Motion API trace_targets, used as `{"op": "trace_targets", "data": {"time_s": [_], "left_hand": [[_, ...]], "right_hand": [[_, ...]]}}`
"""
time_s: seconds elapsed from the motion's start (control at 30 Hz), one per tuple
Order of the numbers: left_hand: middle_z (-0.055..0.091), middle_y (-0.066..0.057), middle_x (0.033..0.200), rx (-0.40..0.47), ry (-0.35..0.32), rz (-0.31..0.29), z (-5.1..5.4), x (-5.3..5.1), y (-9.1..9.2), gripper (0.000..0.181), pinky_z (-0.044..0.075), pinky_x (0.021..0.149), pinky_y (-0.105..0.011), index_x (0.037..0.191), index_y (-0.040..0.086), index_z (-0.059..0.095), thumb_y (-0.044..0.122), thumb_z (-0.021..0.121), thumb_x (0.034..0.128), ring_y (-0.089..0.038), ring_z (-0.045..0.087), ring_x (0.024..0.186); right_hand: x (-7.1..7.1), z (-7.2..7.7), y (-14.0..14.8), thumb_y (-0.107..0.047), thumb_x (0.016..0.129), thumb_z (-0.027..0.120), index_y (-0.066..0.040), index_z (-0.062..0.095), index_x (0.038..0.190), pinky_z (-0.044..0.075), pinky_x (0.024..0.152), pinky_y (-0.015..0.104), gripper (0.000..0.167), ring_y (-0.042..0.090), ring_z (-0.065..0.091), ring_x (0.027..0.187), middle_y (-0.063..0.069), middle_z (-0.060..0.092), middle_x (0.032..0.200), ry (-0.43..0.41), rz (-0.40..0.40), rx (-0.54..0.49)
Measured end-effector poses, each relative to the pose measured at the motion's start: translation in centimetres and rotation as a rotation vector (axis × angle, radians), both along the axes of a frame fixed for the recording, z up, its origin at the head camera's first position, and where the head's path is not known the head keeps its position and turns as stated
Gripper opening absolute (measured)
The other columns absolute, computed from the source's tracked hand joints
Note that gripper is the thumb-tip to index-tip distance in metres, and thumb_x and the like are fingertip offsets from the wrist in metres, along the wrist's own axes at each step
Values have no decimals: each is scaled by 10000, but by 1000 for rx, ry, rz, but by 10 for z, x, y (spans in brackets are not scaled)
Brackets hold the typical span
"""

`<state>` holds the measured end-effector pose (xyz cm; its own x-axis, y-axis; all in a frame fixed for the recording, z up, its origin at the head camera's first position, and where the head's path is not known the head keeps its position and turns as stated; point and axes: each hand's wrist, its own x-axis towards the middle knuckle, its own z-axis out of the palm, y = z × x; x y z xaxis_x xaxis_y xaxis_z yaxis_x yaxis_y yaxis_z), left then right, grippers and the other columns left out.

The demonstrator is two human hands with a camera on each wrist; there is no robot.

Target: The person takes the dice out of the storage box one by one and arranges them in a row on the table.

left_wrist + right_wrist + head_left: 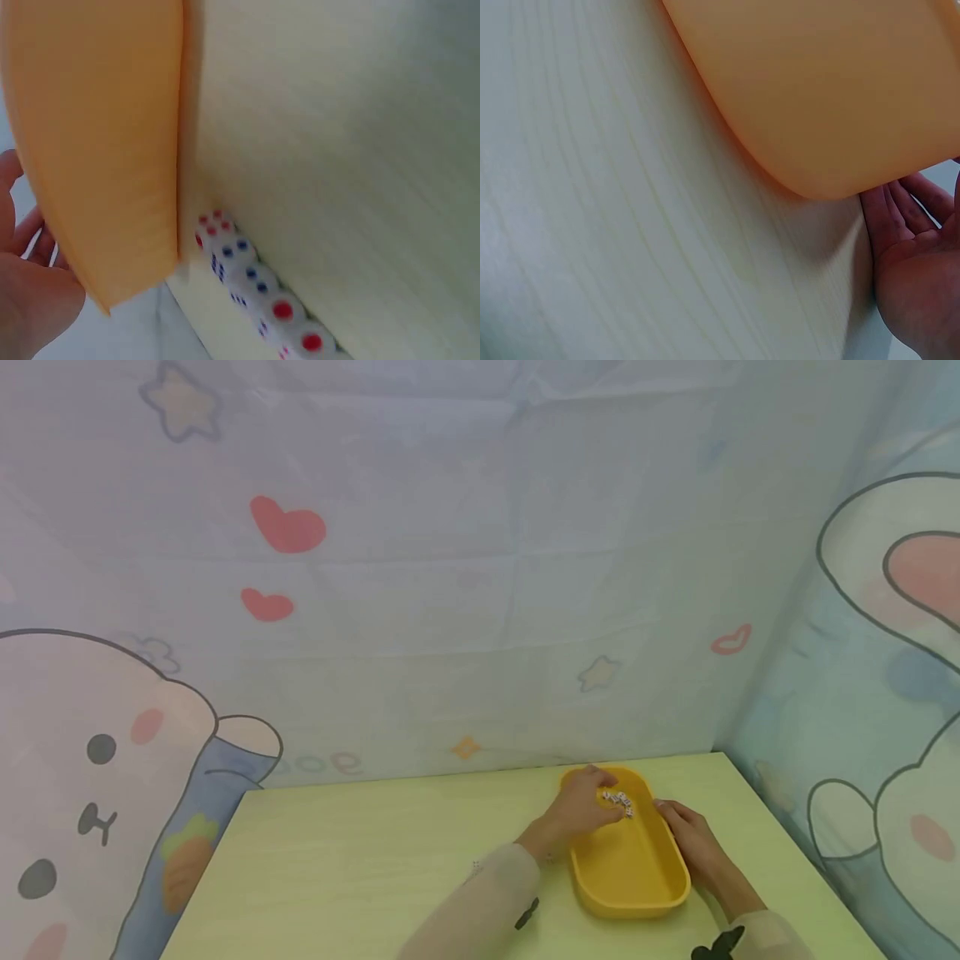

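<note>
A yellow tray (pixel 630 868) lies on the table, its outer wall (pixel 97 150) filling the left of the left wrist view. My left hand (pixel 581 806) reaches over its left rim, thumb and fingers spread apart around several small white dice (pixel 618 802) at the tray's far end; whether it touches them I cannot tell. My right hand (pixel 697 843) holds the right rim, thumb at the top edge. In the right wrist view the fingers of the right hand (pixel 919 255) lie against the outside of the tray (pixel 840 90).
A row of white dice with red and blue dots (pixel 259 289) stands on the table left of the tray, mostly hidden by my left sleeve (pixel 487 902) in the head view. The pale yellow table (pixel 337 860) ends at a printed cloth (pixel 450 610) behind and at the right.
</note>
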<state>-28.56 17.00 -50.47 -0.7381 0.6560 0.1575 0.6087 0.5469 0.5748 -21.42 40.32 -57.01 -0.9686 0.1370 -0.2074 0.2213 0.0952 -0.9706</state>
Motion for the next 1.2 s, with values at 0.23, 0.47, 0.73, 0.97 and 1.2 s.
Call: {"op": "trace_targets", "data": {"time_s": [0.23, 0.47, 0.73, 0.97, 1.2], "left_hand": [[656, 5, 1271, -76, -52, 61, -5, 6, 30, 520, 519, 908, -177, 1365, 96, 680, 342, 837, 935, -70, 621, 1078], [670, -12, 1097, 13, -165, 112, -25, 12, 51, 445, 514, 848, -187, 1276, 38, 698, 211, 854, 897, -53, 568, 911], [608, 32, 1057, 45, -184, 165, -37, 22, 52, 342, 511, 848, -211, 1221, 75, 682, 146, 809, 911, -55, 545, 901], [625, 17, 1112, 46, -145, 200, -37, 18, 52, 366, 517, 899, -199, 1219, 86, 686, 180, 841, 901, -53, 564, 936], [638, 56, 1007, -16, -105, 160, -35, 15, 51, 300, 506, 866, -179, 1160, 102, 717, 155, 834, 889, -44, 564, 891]], "right_hand": [[2, 0, 1, -559, 1092, 511, 22, 492, 1507, 616, 850, 345, 714, 182, 696, 1022, 155, 655, 1323, 9, 0, 18], [6, -2, 4, -543, 1099, 506, 31, 512, 1498, 606, 841, 306, 699, 136, 689, 1000, 137, 665, 1316, 19, -14, 69], [3, -8, 5, -479, 1124, 490, 25, 515, 1498, 609, 831, 325, 628, 148, 692, 1008, 122, 672, 1303, -3, -20, 60], [-1, -10, 5, -453, 1133, 482, 23, 499, 1514, 611, 848, 321, 610, 142, 690, 1036, 143, 650, 1361, 3, -6, 27], [0, -5, 3, -518, 1112, 492, 13, 502, 1510, 609, 851, 319, 664, 155, 685, 1041, 152, 645, 1360, 14, 0, 24]]}}
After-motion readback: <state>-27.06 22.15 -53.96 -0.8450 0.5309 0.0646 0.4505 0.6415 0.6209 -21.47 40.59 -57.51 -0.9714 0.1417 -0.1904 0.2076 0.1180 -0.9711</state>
